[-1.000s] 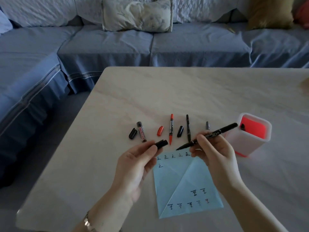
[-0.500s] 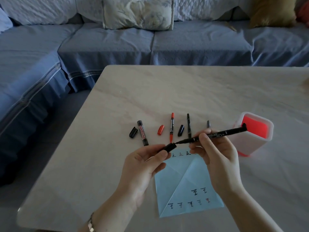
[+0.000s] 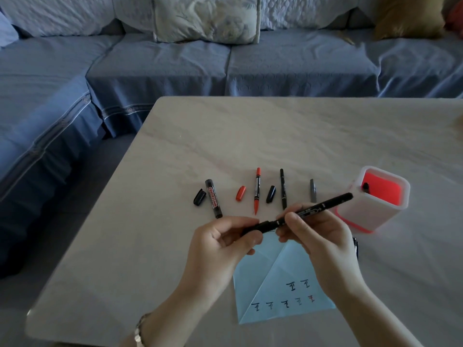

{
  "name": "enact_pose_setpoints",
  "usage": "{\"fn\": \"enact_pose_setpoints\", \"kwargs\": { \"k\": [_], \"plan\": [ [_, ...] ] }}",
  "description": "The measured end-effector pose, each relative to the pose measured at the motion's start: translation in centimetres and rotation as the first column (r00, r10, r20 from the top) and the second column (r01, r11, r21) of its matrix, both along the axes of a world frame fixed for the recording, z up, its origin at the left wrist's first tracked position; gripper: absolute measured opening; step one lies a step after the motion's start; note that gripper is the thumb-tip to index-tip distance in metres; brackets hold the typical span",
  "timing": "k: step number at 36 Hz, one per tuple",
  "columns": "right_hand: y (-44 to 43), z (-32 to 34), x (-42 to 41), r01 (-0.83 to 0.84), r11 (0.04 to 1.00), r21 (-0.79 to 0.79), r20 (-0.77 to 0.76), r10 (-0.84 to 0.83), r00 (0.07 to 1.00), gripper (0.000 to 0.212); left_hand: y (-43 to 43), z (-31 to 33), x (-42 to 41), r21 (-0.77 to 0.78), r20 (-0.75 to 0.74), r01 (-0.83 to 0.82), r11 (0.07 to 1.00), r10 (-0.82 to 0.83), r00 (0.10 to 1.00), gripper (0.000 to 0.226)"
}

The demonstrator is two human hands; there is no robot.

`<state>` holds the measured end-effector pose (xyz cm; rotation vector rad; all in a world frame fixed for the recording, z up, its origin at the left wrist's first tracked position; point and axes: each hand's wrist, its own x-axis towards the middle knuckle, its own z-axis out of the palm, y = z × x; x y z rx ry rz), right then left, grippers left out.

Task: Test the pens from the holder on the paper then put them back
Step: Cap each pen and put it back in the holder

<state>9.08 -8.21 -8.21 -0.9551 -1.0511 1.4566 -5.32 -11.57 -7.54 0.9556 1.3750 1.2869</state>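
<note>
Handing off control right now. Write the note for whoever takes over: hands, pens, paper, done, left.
Left hand pinches the capped end of the slim black marker pen; right hand grips its barrel, above the light blue folded paper.
On the pale marble table lie, uncapped: black whiteboard marker, red felt pen, thin black pen, with a red cap, a left black cap and a right black cap beside them, plus a grey piece.
White square holder with red lining has one dark pen inside.
Done: test marks on the paper. Left: cap the three, return all pens to the holder.
</note>
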Motion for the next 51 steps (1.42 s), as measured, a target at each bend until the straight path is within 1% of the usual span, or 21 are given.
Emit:
{"fn": "enact_pose_setpoints", "kwargs": {
  "k": [7,12,14,17,20,22,23,26,28,30,31,33,35,36,38,41,43,45,47,49,51],
  "plan": [
    [-0.2,-0.1,-0.3,-0.011,1.000,-0.010,0.012,0.011,1.000,0.010,-0.1,0.1,0.1,0.057,-0.180,0.046,0.997,-0.035,0.983,0.035],
    [-0.5,0.0,-0.6,-0.015,1.000,-0.023,-0.032,0.014,0.999,0.011,-0.2,-0.2,0.2,0.242,-0.318,0.040,0.969,0.040,0.947,0.032],
    [-0.5,0.0,-0.8,-0.021,0.999,-0.043,-0.067,0.018,0.998,0.011,-0.2,-0.6,0.3,0.341,-0.414,0.065,0.938,0.087,0.906,0.013],
    [-0.5,0.2,-1.3,0.000,0.996,-0.088,-0.133,-0.012,0.991,0.010,0.0,-1.5,0.0,0.488,-0.575,0.130,0.863,0.206,0.791,0.019],
    [-0.5,0.3,-1.6,0.018,0.992,-0.128,-0.138,-0.036,0.990,0.005,0.2,-2.2,-0.3,0.554,-0.634,0.158,0.817,0.291,0.716,0.015],
    [-0.2,0.1,-1.6,0.024,0.989,-0.149,-0.119,-0.042,0.992,0.010,0.4,-2.1,-0.3,0.528,-0.630,0.130,0.839,0.285,0.723,0.013],
    [-0.1,0.0,-1.5,0.025,0.988,-0.153,-0.109,-0.042,0.993,0.013,0.4,-1.8,-0.2,0.482,-0.599,0.090,0.872,0.253,0.760,0.011],
    [0.5,-0.5,-1.0,-0.003,0.984,-0.178,-0.061,-0.008,0.998,0.015,0.6,-1.0,0.4,0.198,-0.376,-0.010,0.980,0.086,0.923,0.029],
    [1.0,-0.7,-0.5,-0.051,0.970,-0.238,-0.007,0.051,0.999,0.011,0.8,-0.8,0.5,0.062,-0.323,0.030,0.998,-0.008,0.946,0.030],
    [1.5,-0.9,0.4,-0.073,0.955,-0.289,0.142,0.118,0.983,0.012,1.2,-0.9,0.6,-0.002,-0.306,0.044,0.999,-0.042,0.951,0.024],
    [1.7,-0.9,0.9,-0.066,0.955,-0.289,0.269,0.147,0.952,0.014,1.4,-1.1,0.7,-0.012,-0.310,0.036,0.999,-0.038,0.950,0.021],
    [1.7,-0.9,2.1,-0.019,0.978,-0.208,0.546,0.133,0.827,0.013,1.7,-1.4,1.1,-0.005,-0.345,0.012,1.000,-0.013,0.938,0.017],
    [1.5,-1.0,3.2,0.033,0.999,0.001,0.745,-0.023,0.667,0.013,2.0,-1.6,1.4,0.012,-0.364,-0.021,1.000,0.023,0.931,0.016],
    [1.3,-1.0,3.6,0.038,0.991,0.131,0.794,-0.128,0.595,0.011,2.1,-1.6,1.5,0.015,-0.364,-0.027,1.000,0.030,0.931,0.017],
    [1.1,-0.8,4.3,-0.072,0.929,0.362,0.825,-0.283,0.489,0.011,2.2,-1.7,1.9,0.011,-0.362,-0.013,1.000,0.016,0.932,0.017],
    [1.3,-1.0,5.0,-0.313,0.817,0.484,0.845,-0.345,0.408,0.034,2.2,-1.3,3.0,0.031,-0.342,0.035,0.999,-0.023,0.939,0.017],
    [1.6,-1.2,5.0,-0.378,0.774,0.508,0.846,-0.365,0.389,0.033,2.0,-1.0,3.8,0.053,-0.317,0.090,0.995,-0.069,0.946,0.019],
    [1.9,-1.5,5.1,-0.419,0.731,0.539,0.832,-0.383,0.402,0.020,1.9,-0.6,4.4,0.060,-0.290,0.158,0.986,-0.134,0.948,0.016],
    [2.4,-1.6,5.6,-0.424,0.720,0.550,0.823,-0.379,0.424,0.018,1.9,-0.7,4.4,0.055,-0.294,0.204,0.978,-0.179,0.939,0.017],
    [3.0,-1.2,6.6,-0.327,0.747,0.579,0.777,-0.384,0.499,0.021,1.9,-1.1,4.2,0.043,-0.306,0.221,0.974,-0.198,0.931,0.022],
    [3.8,-0.1,7.6,-0.116,0.779,0.616,0.684,-0.456,0.570,0.017,1.9,-1.5,3.7,0.024,-0.331,0.240,0.971,-0.218,0.918,0.023]
  ]
}}
